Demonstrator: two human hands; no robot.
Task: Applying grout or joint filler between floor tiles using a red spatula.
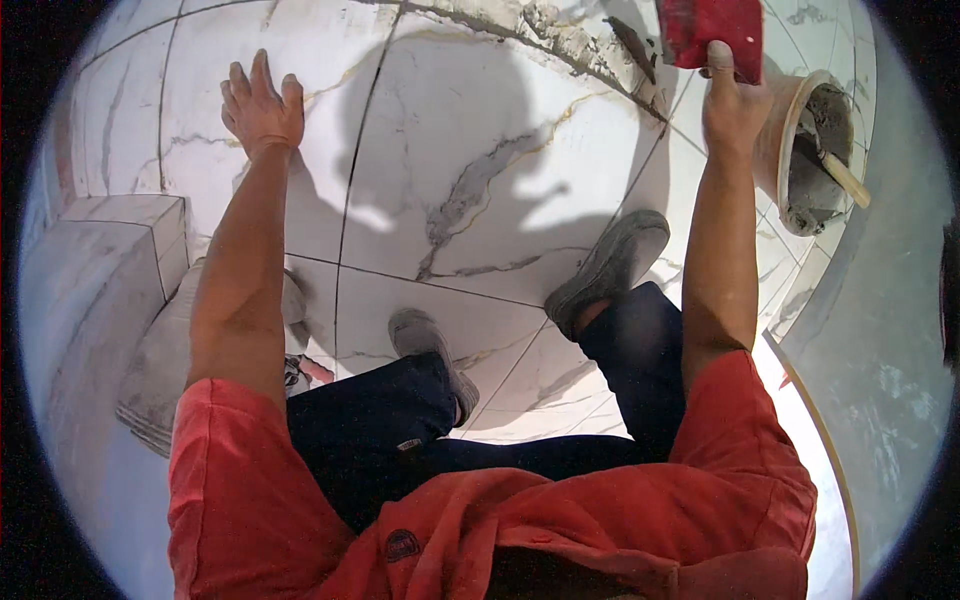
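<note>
My left hand [265,110] is spread flat over the white marble-patterned floor tiles [430,150], with nothing in it. Whether its palm presses on the tile, I cannot tell. At the upper right, my right hand [737,112] grips a flat red piece [705,30] by its near edge, thumb on top. The picture's upper edge cuts this piece off, so its kind is unclear. Just left of it, rough grey mortar [570,40] lies along the tiles' far edge, with a dark flat scrap [632,48] on it.
Right of my right hand stands a bucket [780,140] with grey mortar and a pale-handled tool [845,180] inside. A tiled step [125,210] and a dusty sack-like bundle [165,370] are at the left. My shoes [610,265] rest on the tiles.
</note>
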